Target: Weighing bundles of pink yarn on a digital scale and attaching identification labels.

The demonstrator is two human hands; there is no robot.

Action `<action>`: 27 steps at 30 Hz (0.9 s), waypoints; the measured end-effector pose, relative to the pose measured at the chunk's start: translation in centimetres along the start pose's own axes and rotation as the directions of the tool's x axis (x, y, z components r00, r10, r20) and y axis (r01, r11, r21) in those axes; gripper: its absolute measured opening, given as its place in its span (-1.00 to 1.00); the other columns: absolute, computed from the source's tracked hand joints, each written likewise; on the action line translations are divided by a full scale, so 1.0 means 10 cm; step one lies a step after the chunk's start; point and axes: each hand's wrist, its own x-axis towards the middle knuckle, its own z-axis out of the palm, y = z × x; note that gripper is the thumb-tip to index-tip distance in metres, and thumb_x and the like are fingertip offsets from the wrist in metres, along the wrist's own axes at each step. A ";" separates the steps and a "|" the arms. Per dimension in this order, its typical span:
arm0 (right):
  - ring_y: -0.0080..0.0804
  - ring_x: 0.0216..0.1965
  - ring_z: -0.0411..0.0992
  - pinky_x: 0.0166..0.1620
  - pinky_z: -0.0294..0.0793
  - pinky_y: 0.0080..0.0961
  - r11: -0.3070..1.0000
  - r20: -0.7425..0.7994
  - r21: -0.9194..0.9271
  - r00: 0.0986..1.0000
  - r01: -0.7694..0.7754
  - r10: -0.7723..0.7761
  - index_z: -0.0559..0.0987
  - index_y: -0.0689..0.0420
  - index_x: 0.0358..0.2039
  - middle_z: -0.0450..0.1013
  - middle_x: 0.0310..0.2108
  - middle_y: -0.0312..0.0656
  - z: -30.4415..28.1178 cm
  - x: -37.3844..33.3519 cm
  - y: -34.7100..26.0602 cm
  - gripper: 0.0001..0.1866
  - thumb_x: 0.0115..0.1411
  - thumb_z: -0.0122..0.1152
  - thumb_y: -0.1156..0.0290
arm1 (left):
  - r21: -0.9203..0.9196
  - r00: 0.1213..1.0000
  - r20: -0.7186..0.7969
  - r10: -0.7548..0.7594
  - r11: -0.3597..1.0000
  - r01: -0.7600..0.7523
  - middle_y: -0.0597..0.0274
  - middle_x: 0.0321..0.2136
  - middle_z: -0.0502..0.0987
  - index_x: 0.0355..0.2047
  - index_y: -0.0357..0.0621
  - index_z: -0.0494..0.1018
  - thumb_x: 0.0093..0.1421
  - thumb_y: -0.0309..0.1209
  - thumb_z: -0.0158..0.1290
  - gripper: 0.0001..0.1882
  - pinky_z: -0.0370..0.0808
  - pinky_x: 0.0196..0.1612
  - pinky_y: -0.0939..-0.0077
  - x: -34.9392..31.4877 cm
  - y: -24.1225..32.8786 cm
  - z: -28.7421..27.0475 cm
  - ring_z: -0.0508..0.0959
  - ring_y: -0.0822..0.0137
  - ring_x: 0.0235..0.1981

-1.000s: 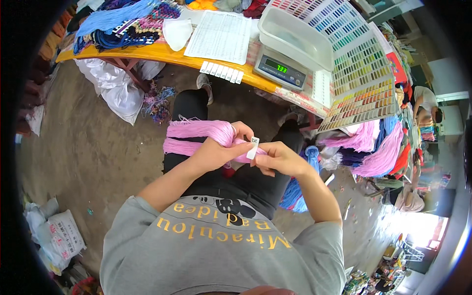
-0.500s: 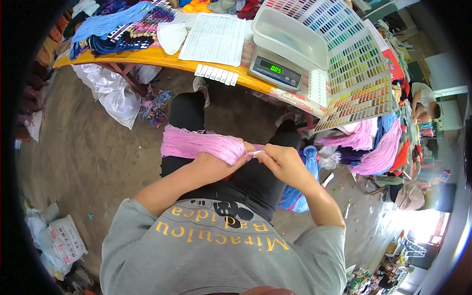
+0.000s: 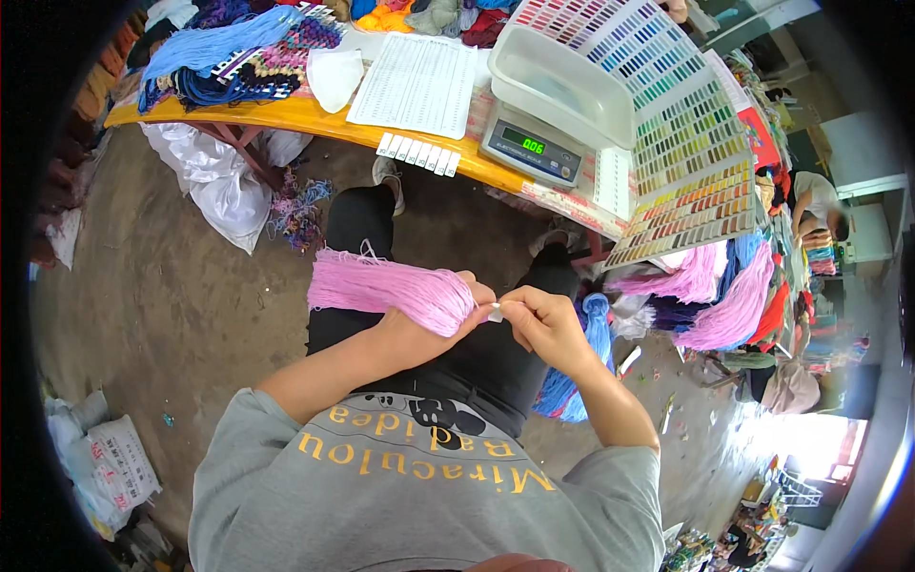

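Observation:
A bundle of pink thread (image 3: 381, 291) lies across my thighs, its cut ends hanging to the left. My left hand (image 3: 424, 334) is closed round the right end of this bundle. Just beyond those fingertips is a small white tag (image 3: 495, 313). My right hand (image 3: 548, 324) pinches at the tag between thumb and forefinger, close against the left fingers. How the tag joins the thread is hidden by the fingers.
Ahead stands a yellow-edged table (image 3: 315, 112) with a printed sheet (image 3: 415, 86), a digital scale (image 3: 532, 148) bearing a clear plastic tub (image 3: 562, 86), and a colour chart (image 3: 691, 133). Blue thread (image 3: 562, 391) hangs by my right leg. A person (image 3: 815, 205) bends at far right.
The pink loop that showed between my hands is now out of sight. My right fingers have shifted slightly, and more of the white tag shows. The scale's reading has changed slightly.

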 end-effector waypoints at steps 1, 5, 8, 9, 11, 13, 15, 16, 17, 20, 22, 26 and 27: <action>-0.68 -0.60 0.31 -0.53 0.25 -0.74 0.994 0.007 0.098 0.998 -0.056 0.056 0.47 0.25 -0.34 0.34 -0.63 -0.35 0.00 0.00 0.01 -0.83 0.24 0.06 0.39 | -0.060 1.000 0.021 -0.023 0.998 0.025 0.12 -0.49 0.37 -0.36 -0.09 0.43 0.17 -0.37 0.00 -0.91 0.34 -0.40 0.31 0.01 0.03 -0.03 0.42 0.11 -0.44; -0.64 -0.59 0.34 -0.51 0.27 -0.73 0.971 -0.043 0.225 0.997 0.079 -0.072 0.43 0.25 -0.32 0.35 -0.62 -0.32 0.07 0.03 0.07 -0.81 0.26 0.01 0.37 | -0.211 0.998 -0.012 -0.060 0.976 0.056 0.13 -0.51 0.36 -0.39 -0.09 0.40 0.16 -0.38 0.00 -0.92 0.33 -0.42 0.30 0.03 0.05 -0.06 0.42 0.11 -0.44; -0.60 -0.58 0.36 -0.47 0.29 -0.72 0.907 0.162 0.409 0.986 -0.097 0.032 0.41 0.24 -0.33 0.35 -0.61 -0.31 0.04 0.05 0.06 -0.80 0.29 -0.04 0.34 | -0.089 0.999 -0.035 -0.013 0.996 0.010 0.15 -0.53 0.34 -0.39 -0.10 0.40 0.16 -0.38 0.01 -0.92 0.32 -0.43 0.29 0.00 0.02 -0.04 0.41 0.13 -0.45; -0.59 -0.59 0.36 -0.45 0.29 -0.70 0.908 0.237 0.396 0.971 -0.136 0.042 0.41 0.23 -0.35 0.34 -0.61 -0.32 0.02 0.06 0.09 -0.80 0.29 -0.05 0.34 | -0.047 0.997 -0.065 0.051 0.997 -0.055 0.15 -0.55 0.32 -0.40 -0.11 0.40 0.15 -0.39 0.01 -0.92 0.32 -0.43 0.28 -0.02 0.00 -0.02 0.40 0.13 -0.48; -0.63 -0.59 0.31 -0.47 0.25 -0.70 0.923 0.226 0.372 0.974 -0.100 0.014 0.38 0.21 -0.36 0.31 -0.62 -0.35 0.07 0.07 0.15 -0.77 0.31 -0.07 0.30 | -0.084 0.995 -0.060 0.077 0.993 -0.082 0.16 -0.52 0.38 -0.37 -0.14 0.43 0.16 -0.40 0.01 -0.91 0.35 -0.41 0.35 -0.04 -0.03 0.02 0.43 0.13 -0.48; -0.65 -0.58 0.29 -0.46 0.24 -0.72 0.902 0.223 0.417 0.975 -0.116 0.022 0.38 0.21 -0.36 0.31 -0.61 -0.36 0.11 0.04 0.14 -0.78 0.30 -0.06 0.30 | -0.251 1.000 0.024 0.007 0.968 0.000 0.15 -0.50 0.42 -0.35 -0.16 0.44 0.17 -0.40 0.01 -0.89 0.36 -0.38 0.40 -0.04 -0.04 -0.02 0.45 0.17 -0.45; -0.66 -0.62 0.27 -0.52 0.21 -0.71 0.901 0.200 0.422 0.980 -0.104 0.019 0.40 0.21 -0.38 0.29 -0.62 -0.37 0.10 0.00 0.15 -0.77 0.29 -0.04 0.30 | -0.504 0.973 0.213 -0.091 0.843 0.189 0.18 -0.47 0.52 -0.31 -0.23 0.48 0.18 -0.41 0.01 -0.84 0.39 -0.35 0.54 -0.04 -0.07 -0.12 0.50 0.35 -0.42; -0.67 -0.65 0.24 -0.55 0.19 -0.71 0.904 0.261 0.396 0.964 -0.161 0.057 0.41 0.21 -0.39 0.28 -0.65 -0.37 0.06 -0.03 0.11 -0.77 0.29 -0.04 0.30 | -0.508 0.965 0.243 -0.100 0.834 0.215 0.23 -0.51 0.51 -0.32 -0.25 0.49 0.17 -0.41 0.01 -0.84 0.39 -0.37 0.55 -0.03 -0.10 -0.22 0.49 0.41 -0.44; -0.68 -0.68 0.22 -0.58 0.16 -0.71 0.905 0.323 0.367 0.942 -0.218 0.096 0.42 0.21 -0.40 0.26 -0.67 -0.38 0.01 -0.07 0.10 -0.76 0.28 -0.03 0.30 | -0.510 0.955 0.274 -0.111 0.825 0.242 0.28 -0.54 0.50 -0.33 -0.26 0.50 0.17 -0.42 0.02 -0.84 0.39 -0.39 0.56 -0.03 -0.13 -0.31 0.49 0.47 -0.46; -0.72 -0.75 0.13 -0.68 0.04 -0.70 0.906 0.240 0.366 0.962 -0.213 0.129 0.43 0.19 -0.41 0.19 -0.75 -0.43 -0.32 -0.29 0.28 -0.80 0.25 0.03 0.31 | -0.780 0.856 0.292 -0.426 0.411 0.471 0.40 -0.65 0.41 -0.30 -0.22 0.51 0.16 -0.48 -0.02 -0.86 0.13 -0.71 0.76 -0.17 -0.35 -0.58 0.26 0.66 -0.75; -0.71 -0.78 0.11 -0.71 0.00 -0.70 0.868 -0.001 0.459 0.977 -0.190 0.215 0.43 0.15 -0.42 0.19 -0.76 -0.42 -0.53 -0.50 0.56 -0.86 0.23 0.04 0.38 | -0.923 0.867 0.286 -0.407 0.124 0.363 0.45 -0.73 0.28 -0.16 -0.23 0.42 0.18 -0.52 -0.08 -0.78 -0.12 -0.79 0.78 -0.28 -0.57 -0.71 0.03 0.75 -0.84; -0.64 -0.71 0.19 -0.62 0.15 -0.74 0.637 -0.484 0.732 0.842 0.241 0.238 0.41 0.15 -0.44 0.30 -0.66 -0.34 -0.89 -0.99 1.09 -0.79 0.28 -0.02 0.32 | -0.928 0.837 0.351 -0.420 -0.039 0.370 0.37 -0.58 0.36 -0.09 -0.26 0.40 0.25 -0.45 -0.14 -0.74 -0.12 -0.82 0.79 -0.37 -0.96 -0.74 0.02 0.74 -0.87; -0.62 -0.60 0.30 -0.49 0.36 -0.73 0.537 -0.612 0.753 0.706 0.381 0.358 0.41 0.18 -0.41 0.35 -0.57 -0.32 -0.94 -1.09 1.19 -0.81 0.28 -0.04 0.35 | -0.915 0.807 0.378 -0.453 -0.052 0.400 0.37 -0.58 0.36 -0.09 -0.27 0.40 0.24 -0.46 -0.13 -0.74 -0.11 -0.82 0.79 -0.39 -1.01 -0.71 0.02 0.74 -0.87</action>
